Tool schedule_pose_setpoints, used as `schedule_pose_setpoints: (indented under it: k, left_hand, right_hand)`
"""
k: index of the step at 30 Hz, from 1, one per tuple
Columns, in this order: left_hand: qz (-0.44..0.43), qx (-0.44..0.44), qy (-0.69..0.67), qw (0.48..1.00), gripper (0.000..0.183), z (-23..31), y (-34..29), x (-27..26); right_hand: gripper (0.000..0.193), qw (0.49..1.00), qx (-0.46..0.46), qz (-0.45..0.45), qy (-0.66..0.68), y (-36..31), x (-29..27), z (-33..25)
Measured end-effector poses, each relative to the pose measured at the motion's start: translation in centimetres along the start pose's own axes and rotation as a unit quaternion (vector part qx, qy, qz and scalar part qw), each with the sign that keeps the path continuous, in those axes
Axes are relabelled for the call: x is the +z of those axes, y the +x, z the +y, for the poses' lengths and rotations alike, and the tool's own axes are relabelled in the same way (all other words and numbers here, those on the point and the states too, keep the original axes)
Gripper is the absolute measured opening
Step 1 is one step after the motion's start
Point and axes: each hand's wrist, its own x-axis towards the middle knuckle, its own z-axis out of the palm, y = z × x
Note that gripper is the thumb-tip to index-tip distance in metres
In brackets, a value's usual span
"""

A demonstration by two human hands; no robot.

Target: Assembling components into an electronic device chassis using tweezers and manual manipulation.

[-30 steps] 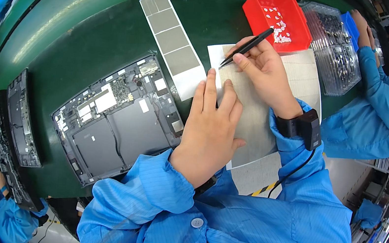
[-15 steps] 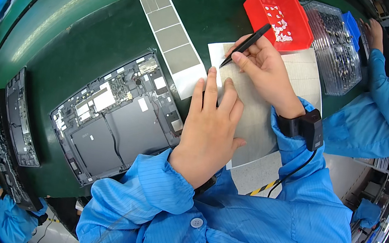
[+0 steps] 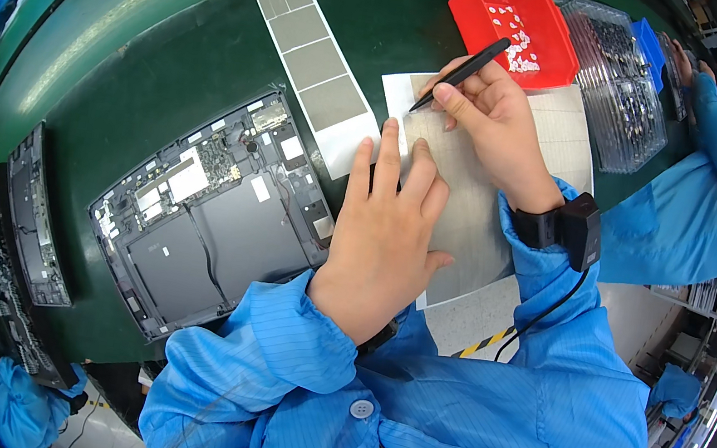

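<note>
My right hand (image 3: 502, 125) pinches a black pen-shaped tool with a fine tip (image 3: 464, 74); the frames do not show whether it is a pen or tweezers. Its point meets the white margin of a large grey-beige sheet (image 3: 468, 230), close to the sheet's upper left corner. My left hand (image 3: 385, 246) lies palm down with its fingers spread across that sheet's left edge, the fingertips just below the tool's tip. To the left of those fingers lies a white strip bearing grey rectangular pieces (image 3: 320, 72). Part of the large sheet is hidden under both hands.
An opened laptop chassis (image 3: 219, 241) lies left of my hand on the green table (image 3: 191, 45). A second chassis (image 3: 36, 224) stands farther left. Beyond the sheet are a red bin (image 3: 554, 41) with small white pieces and stacked clear trays (image 3: 619, 96). A co-worker in blue (image 3: 701, 199) is at right.
The tool and my right hand have shifted very slightly, the tool's tip now a little higher on the sheet's margin. My left hand stays on the sheet. The co-worker's arms have moved a little.
</note>
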Motion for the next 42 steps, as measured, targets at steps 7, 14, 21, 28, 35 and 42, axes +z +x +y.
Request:
schedule_pose_setpoints:
  k: [7,14,21,28,35,42]
  left_hand:
    - [-0.002,-0.001,0.007,1.0,0.089,0.0,-0.3,0.1]
    - [0.001,0.0,0.005,1.0,0.09,-0.1,-0.3,0.0]
    - [0.005,0.001,0.003,1.0,0.09,-0.1,-0.2,0.2]
    - [0.171,-0.036,-0.111,0.978,0.061,1.1,-3.1,-4.1]
    - [0.182,-0.007,-0.392,0.902,0.018,-0.7,-6.2,-7.2]
    - [0.208,-0.004,-0.334,0.919,0.007,-0.5,-9.2,-8.4]
  right_hand:
    - [0.02,0.999,-0.026,0.014,0.025,-0.2,0.7,0.5]
    - [0.019,0.999,-0.014,-0.007,-0.038,0.1,0.5,0.2]
    - [0.021,0.999,-0.026,0.025,0.023,-1.1,0.4,-0.7]
    - [0.026,0.985,-0.129,0.074,0.083,-6.6,2.3,-5.8]
    - [0.029,0.972,-0.194,0.004,0.136,-11.0,6.2,-8.4]
    - [0.032,0.957,-0.212,0.039,0.193,-12.5,7.5,-9.0]
